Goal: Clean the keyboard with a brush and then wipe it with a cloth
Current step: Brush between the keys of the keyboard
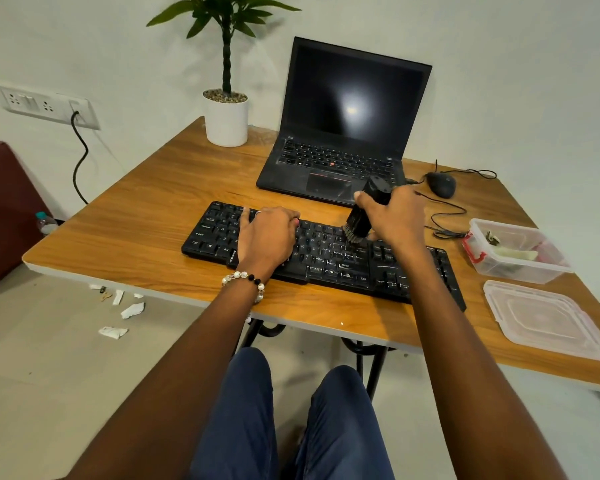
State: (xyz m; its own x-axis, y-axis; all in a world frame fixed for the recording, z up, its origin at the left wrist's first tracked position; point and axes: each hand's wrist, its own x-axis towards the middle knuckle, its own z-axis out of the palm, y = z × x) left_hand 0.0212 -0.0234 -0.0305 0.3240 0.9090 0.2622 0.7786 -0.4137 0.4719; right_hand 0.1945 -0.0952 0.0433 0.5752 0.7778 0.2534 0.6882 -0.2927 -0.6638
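A black keyboard point(333, 261) lies slantwise on the wooden table point(146, 230) in front of me. My left hand point(267, 237) rests flat on its left half, palm down, fingers over the keys, a bead bracelet on the wrist. My right hand point(394, 216) grips a black cylindrical brush point(364, 213) held upright, its bristles touching the keys right of the middle. A pale cloth point(513, 252) lies inside the clear plastic box point(513, 271) at the right.
An open black laptop point(347, 126) stands behind the keyboard, a potted plant point(226, 116) to its left, a black mouse point(441, 184) and cable to its right. The box's clear lid point(544, 322) lies near the front right edge. Paper scraps litter the floor.
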